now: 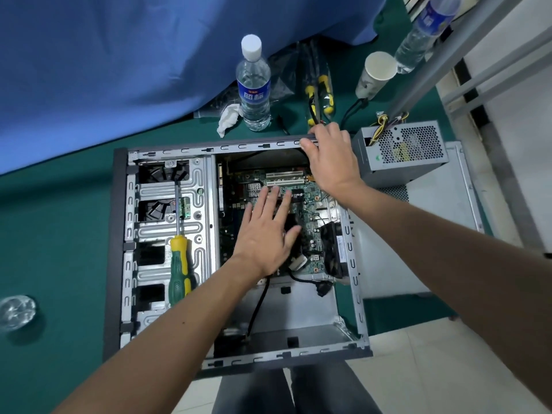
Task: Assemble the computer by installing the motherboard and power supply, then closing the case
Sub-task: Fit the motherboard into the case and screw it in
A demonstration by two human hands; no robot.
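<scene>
The open computer case [167,318] lies on its side on the green table. The green motherboard [310,198] sits inside its right half. My left hand [265,231] lies flat on the board with straight, spread fingers. My right hand [331,156] grips the case's far top edge near the back corner, fingers curled over the rim. The grey power supply [403,150] stands outside the case to the right, on the loose side panel [418,258]. A black fan [334,252] sits at the board's right edge.
A yellow-green screwdriver [179,264] rests on the drive cage. Two water bottles [254,85] [424,34], a paper cup [376,73], bagged tools [319,91] and crumpled tissue [228,118] stand behind the case. A clear dish [16,312] sits at the left. The table's edge runs near the case's lower right.
</scene>
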